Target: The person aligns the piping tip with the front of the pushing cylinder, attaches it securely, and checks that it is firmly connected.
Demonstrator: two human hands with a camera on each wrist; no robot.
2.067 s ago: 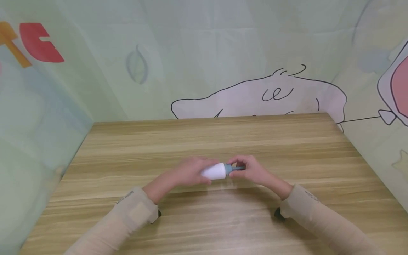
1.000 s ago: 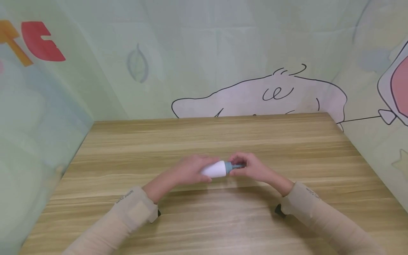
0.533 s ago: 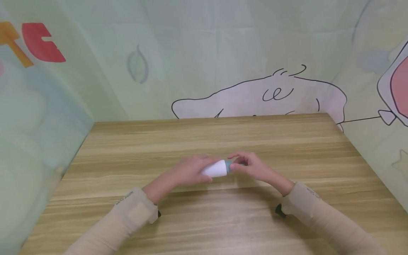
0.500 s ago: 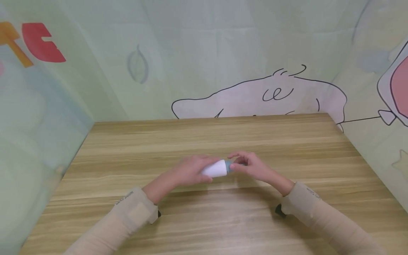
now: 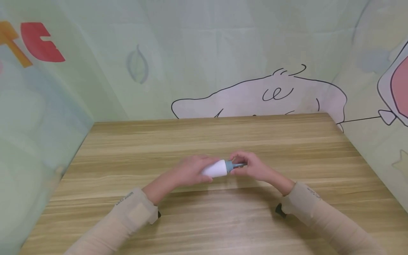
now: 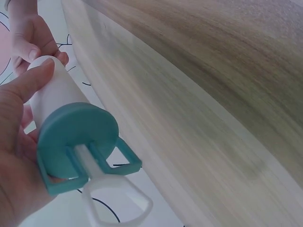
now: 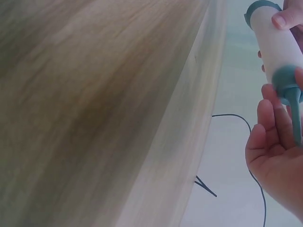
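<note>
A syringe with a white barrel (image 5: 215,169) lies tilted between my two hands over the table. My left hand (image 5: 191,170) grips the barrel, thumb along its side in the left wrist view. Beside that palm are the syringe's teal end cap (image 6: 78,132) with two finger loops and a white plunger handle (image 6: 116,194). At the other end is a teal nozzle cap (image 5: 228,166) with a thin spout (image 7: 294,116). My right hand (image 5: 251,165) pinches this cap with thumb and fingertips, the spout running back toward its palm.
The wood-grain table (image 5: 153,138) stretches around both hands. Behind it and at the sides hang pale printed cloth walls (image 5: 197,63). Beige sleeves (image 5: 127,212) cover both forearms.
Half a second ago the right thumb lay over the nozzle cap with the index finger raised; now the fingers sit above and below it, showing the spout. The left hand keeps its grip.
</note>
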